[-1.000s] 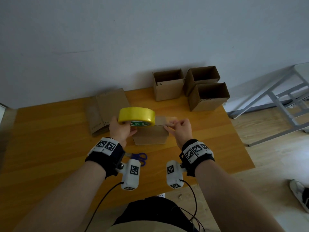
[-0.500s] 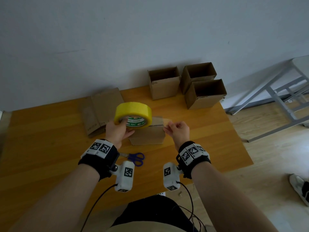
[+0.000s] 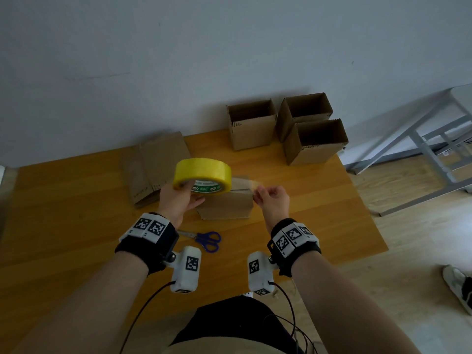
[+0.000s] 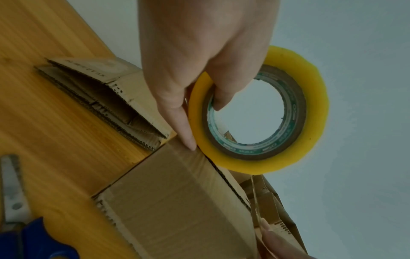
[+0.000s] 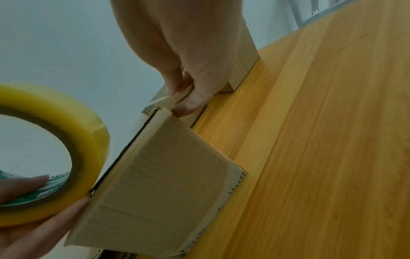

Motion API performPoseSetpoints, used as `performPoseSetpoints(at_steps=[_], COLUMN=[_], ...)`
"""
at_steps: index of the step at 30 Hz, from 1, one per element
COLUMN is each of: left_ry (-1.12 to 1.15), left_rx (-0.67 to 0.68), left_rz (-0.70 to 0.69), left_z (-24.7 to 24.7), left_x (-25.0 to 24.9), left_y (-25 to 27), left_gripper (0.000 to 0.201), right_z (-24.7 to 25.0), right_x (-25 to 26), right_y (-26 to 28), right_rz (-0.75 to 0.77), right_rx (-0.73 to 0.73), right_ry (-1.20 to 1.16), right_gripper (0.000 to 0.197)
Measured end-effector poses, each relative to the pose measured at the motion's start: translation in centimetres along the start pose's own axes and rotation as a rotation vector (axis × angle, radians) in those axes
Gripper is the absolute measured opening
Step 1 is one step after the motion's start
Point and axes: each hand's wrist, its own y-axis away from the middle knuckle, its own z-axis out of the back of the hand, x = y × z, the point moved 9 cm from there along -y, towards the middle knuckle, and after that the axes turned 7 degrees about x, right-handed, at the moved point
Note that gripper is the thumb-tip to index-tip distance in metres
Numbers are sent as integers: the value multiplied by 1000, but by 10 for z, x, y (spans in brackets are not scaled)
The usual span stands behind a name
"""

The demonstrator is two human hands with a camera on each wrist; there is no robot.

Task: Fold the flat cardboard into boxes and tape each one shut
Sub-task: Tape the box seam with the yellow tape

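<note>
A folded cardboard box stands on the wooden table. My left hand grips a yellow tape roll just above the box's left top edge, with one finger inside the core. My right hand pinches the free end of the clear tape strip over the box's right top edge. The strip stretches from the roll across the box top.
Three open upright boxes stand at the table's far right. A stack of flat cardboard lies at the far left. Blue-handled scissors lie near me. A grey metal frame stands to the right.
The tape roll has tilted and shifted slightly left while my right hand drew the tape end to the right, stretching the strip over the box top.
</note>
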Motion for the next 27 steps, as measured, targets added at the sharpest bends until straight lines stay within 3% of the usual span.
performPoseSetpoints(at_steps=[11, 16, 22, 24, 27], left_ry=[-82, -143, -185, -188, -189], left_rx=[-16, -42, -65, -56, -34], left_rz=[22, 7, -27, -35, -35], left_z=[2, 7, 10, 8, 6], left_x=[4, 5, 3, 2, 2], left_y=[-11, -14, -14, -12, -11], left_gripper=[20, 21, 19, 17, 17], right_z=[-6, -10, -14, -14, -13], right_x=[-16, -12, -18, -21, -4], right_y=[-5, -2, 0, 2, 0], right_rz=[-166, -207, -303, -340, -168], right_rx=[1, 10, 15, 25, 21], right_ry=[385, 470, 462, 445, 540], right_gripper=[21, 41, 34, 44, 27])
